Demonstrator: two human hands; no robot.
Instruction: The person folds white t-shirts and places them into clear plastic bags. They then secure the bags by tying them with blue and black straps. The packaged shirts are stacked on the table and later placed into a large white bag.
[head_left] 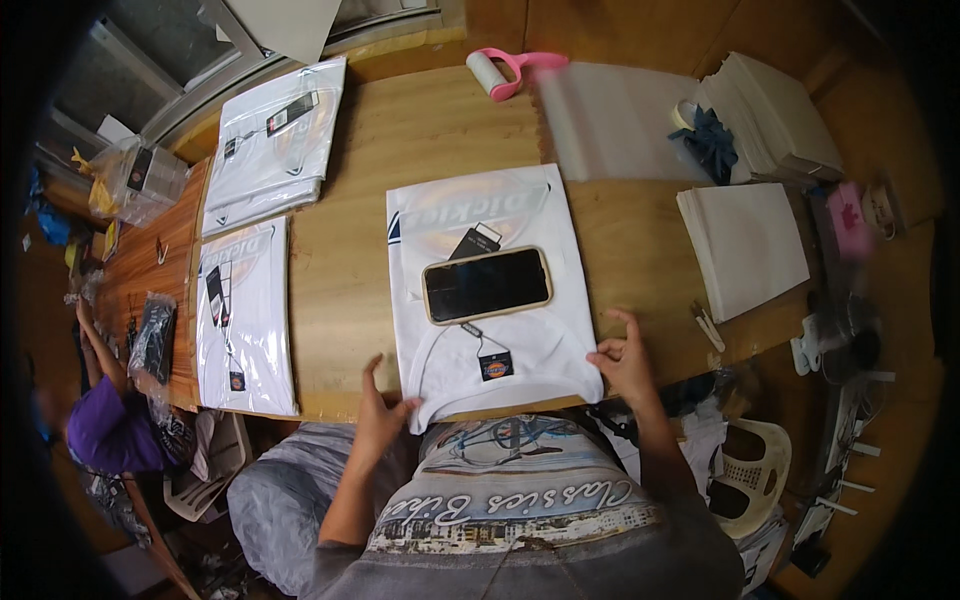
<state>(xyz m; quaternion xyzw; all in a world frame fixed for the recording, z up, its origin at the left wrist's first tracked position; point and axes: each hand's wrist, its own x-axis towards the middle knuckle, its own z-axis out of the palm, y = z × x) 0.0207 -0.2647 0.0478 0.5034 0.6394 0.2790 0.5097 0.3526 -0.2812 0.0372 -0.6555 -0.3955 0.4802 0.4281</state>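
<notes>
A folded white T-shirt [490,365] lies on the wooden table before me, collar toward me and hanging a little over the near edge. Its neck holds a black label [496,367], and a black hang tag [474,243] shows higher up. Across the shirt's middle rests a smartphone [487,286] with a dark screen and a pale gold case. My left hand [382,412] is open, its thumb at the shirt's left near corner. At the right near corner is my right hand [624,362], thumb against the edge and fingers apart, also open.
Bagged white shirts [245,320] lie at the left, with another stack [275,140] behind. A pink lint roller [505,75] sits at the back beside clear plastic bags [610,120]. White sheets [745,250] are at the right. A person in purple [115,430] sits far left.
</notes>
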